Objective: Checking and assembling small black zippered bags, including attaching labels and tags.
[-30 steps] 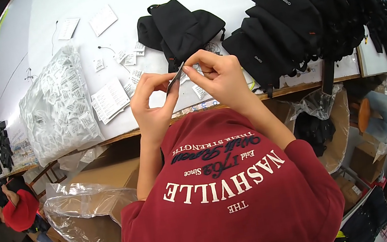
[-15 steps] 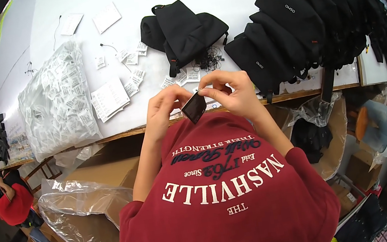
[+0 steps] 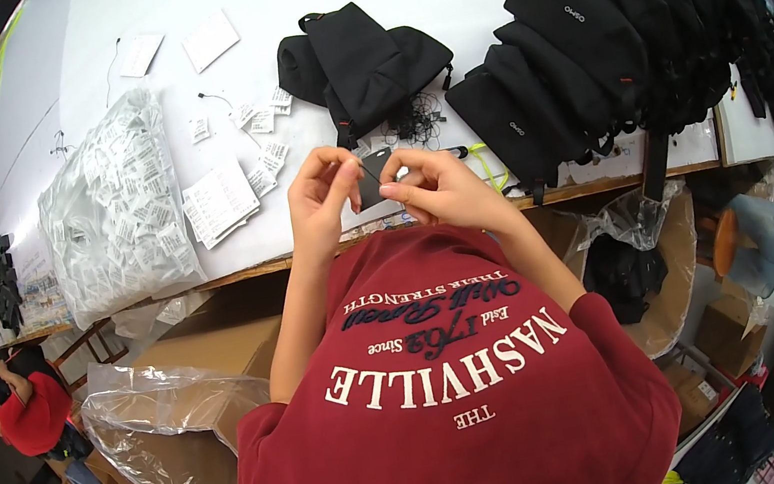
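Note:
Above the table's near edge, a dark grey card like a hang tag (image 3: 375,186) is pinched between my two hands. My left hand (image 3: 326,191) has its thumb and fingers closed at the card's left edge. On the right side my right hand (image 3: 436,184) grips the card with thumb and forefinger. A thin cord seems to be at the card's top, but the fingers partly hide it. Just beyond lies a tangle of black cords (image 3: 416,124), beside a folded black bag (image 3: 366,63).
A clear plastic bag of white labels (image 3: 121,208) lies at left, beside stacked printed sheets (image 3: 221,205). Loose white labels (image 3: 263,121) are scattered nearby. Overlapping black bags (image 3: 567,36) fill the right. Plastic-lined cardboard boxes (image 3: 170,438) stand below the table; another person (image 3: 32,410) is at far left.
The card has swung from a downward tilt to facing up, slightly farther from my body. My right hand has shifted left and down, uncovering a yellow-green strap on the table.

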Demonstrator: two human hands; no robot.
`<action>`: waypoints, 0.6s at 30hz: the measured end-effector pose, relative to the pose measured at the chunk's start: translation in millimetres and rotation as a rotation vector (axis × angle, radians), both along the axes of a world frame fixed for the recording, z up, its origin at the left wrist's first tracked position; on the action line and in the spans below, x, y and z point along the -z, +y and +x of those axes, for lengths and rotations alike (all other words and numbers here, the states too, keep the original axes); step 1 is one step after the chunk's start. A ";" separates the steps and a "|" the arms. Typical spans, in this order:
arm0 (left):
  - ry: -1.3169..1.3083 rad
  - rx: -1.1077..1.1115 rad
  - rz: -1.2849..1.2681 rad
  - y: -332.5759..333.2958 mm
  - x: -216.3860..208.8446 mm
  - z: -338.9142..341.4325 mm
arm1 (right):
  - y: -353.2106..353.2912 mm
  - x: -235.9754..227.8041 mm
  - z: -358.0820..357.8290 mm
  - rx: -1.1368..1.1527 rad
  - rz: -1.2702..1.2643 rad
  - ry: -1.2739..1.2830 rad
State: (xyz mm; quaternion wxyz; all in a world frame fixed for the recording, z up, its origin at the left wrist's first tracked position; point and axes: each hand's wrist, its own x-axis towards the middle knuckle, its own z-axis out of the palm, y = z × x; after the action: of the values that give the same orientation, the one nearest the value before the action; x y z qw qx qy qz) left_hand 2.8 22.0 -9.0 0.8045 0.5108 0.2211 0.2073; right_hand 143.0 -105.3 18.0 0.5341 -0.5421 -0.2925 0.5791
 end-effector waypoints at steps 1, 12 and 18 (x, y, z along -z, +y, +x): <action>-0.001 -0.001 0.000 4.6 9.9 4.9 | 0.0 3.6 0.5 -0.011 -0.009 -0.003; 0.458 -0.049 0.719 18.1 41.0 12.8 | -8.8 7.1 5.3 0.210 -0.087 -0.277; 0.234 0.102 0.174 0.2 -6.7 15.3 | -6.6 10.3 -0.7 0.296 -0.071 -0.626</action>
State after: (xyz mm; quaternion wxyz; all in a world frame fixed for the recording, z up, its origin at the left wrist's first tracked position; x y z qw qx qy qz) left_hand 18.0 22.2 -2.3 0.7356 0.6097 0.2681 0.1236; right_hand 142.3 -111.9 7.7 0.4772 -0.7483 -0.3400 0.3109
